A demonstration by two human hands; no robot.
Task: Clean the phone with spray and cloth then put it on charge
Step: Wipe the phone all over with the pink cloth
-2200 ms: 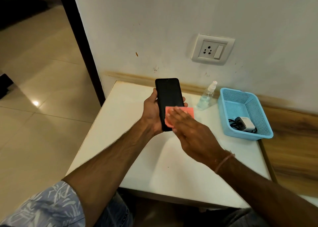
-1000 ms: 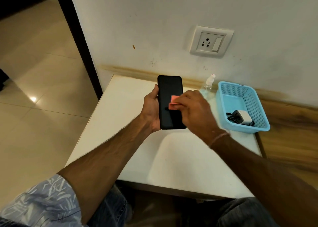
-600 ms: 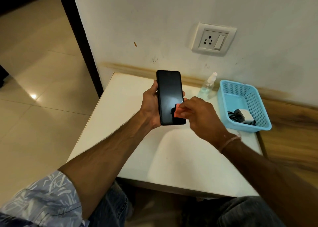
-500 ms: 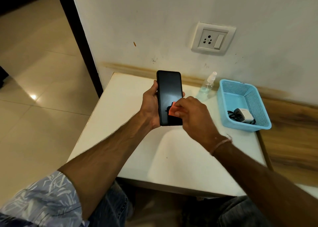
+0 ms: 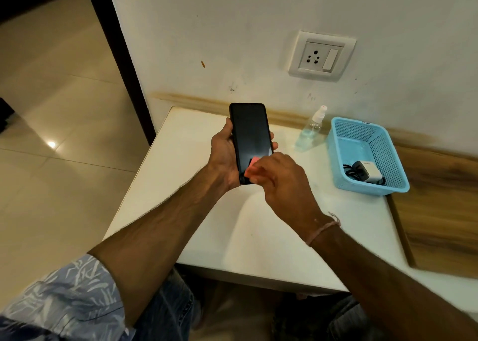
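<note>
My left hand [image 5: 224, 154] grips a black phone [image 5: 249, 134] upright above the white table [image 5: 258, 232], dark screen facing me. A small pink cloth [image 5: 251, 167] is bunched in my right hand [image 5: 283, 183] and pressed on the lower part of the screen; the fingers hide most of it. A clear spray bottle [image 5: 311, 130] with a white nozzle stands on the table near the wall, right of the phone. A white charger with black cable [image 5: 363, 172] lies inside the blue basket [image 5: 344, 136].
A white wall socket with a switch [image 5: 320, 56] sits on the wall above the table. A wooden panel [image 5: 439, 211] adjoins the table on the right. A dark door frame [image 5: 116, 51] and tiled floor lie to the left.
My right hand has kept rubbing the pink cloth over the screen, from mid-screen down to the phone's lower end. My left hand has held the phone nearly still.
</note>
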